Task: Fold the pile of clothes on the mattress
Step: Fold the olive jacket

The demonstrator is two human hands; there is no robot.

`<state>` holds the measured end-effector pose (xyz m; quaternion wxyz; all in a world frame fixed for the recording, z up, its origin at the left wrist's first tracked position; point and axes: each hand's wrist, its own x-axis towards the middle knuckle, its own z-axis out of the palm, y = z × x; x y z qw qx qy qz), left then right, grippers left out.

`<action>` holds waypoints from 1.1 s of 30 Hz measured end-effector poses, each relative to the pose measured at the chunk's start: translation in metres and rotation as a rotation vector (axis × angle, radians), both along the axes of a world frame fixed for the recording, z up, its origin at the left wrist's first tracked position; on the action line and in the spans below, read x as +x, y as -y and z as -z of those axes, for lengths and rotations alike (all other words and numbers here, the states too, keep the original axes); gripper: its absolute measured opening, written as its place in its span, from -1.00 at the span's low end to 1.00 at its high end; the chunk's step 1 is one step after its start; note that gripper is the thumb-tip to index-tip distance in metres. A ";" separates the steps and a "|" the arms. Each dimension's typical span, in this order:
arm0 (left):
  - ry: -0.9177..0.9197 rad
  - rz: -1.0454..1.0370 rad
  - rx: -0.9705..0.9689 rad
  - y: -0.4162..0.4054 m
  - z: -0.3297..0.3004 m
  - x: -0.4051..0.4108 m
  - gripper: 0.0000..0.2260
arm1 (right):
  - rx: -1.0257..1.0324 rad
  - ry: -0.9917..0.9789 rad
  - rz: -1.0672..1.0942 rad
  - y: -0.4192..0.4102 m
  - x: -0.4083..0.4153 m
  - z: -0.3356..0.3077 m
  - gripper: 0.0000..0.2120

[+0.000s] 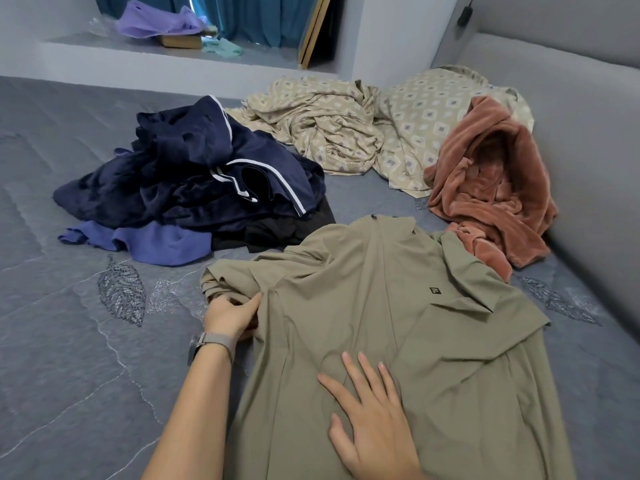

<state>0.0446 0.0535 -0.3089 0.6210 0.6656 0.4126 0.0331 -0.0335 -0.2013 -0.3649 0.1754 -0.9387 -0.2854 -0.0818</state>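
An olive-green shirt (398, 323) with a small black chest logo lies spread front-up on the grey quilted mattress (69, 341). My left hand (230, 315) grips the bunched left sleeve at the shirt's edge, fingers curled into the fabric. My right hand (370, 417) lies flat on the shirt's lower front with straight, spread fingers. Behind the shirt sits a pile of dark clothes (194, 174): navy garments with white stripes, a purple-blue piece and something black underneath.
A crumpled pink fleece garment (491, 188) lies at the right against the grey padded wall (588, 133). A beige patterned sheet and pillow (363, 129) lie at the back. A ledge behind holds a purple cloth (156, 22) and a box.
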 end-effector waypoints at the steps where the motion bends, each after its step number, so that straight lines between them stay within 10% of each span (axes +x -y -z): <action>1: 0.038 -0.022 -0.044 0.003 0.001 0.001 -0.78 | -0.010 -0.003 0.000 0.000 -0.001 -0.001 -0.41; 9: 0.095 0.222 -0.059 -0.004 -0.034 0.003 -0.75 | -0.031 -0.029 0.012 0.002 -0.004 -0.002 -0.45; 13: -0.183 0.703 0.790 -0.038 -0.088 0.025 -0.90 | -0.013 -0.034 -0.001 0.003 -0.005 -0.002 -0.43; 16: -0.099 0.362 1.467 -0.063 -0.145 0.049 -0.89 | 0.016 -0.050 -0.005 0.002 -0.004 -0.001 -0.43; 20: 0.264 0.083 1.329 -0.052 -0.186 0.063 -0.80 | 0.057 -0.054 -0.015 0.002 -0.002 0.001 -0.45; 24: 0.657 0.481 0.865 0.017 -0.132 0.031 -0.75 | 0.086 -0.057 -0.018 0.000 -0.002 -0.002 -0.44; 29: 0.608 1.300 1.412 0.019 0.000 -0.035 -0.79 | 0.093 0.020 0.013 0.001 -0.002 0.004 -0.52; 33: 0.412 1.165 1.056 0.008 0.018 -0.058 -0.85 | 0.098 0.103 0.041 0.000 0.000 0.005 -0.59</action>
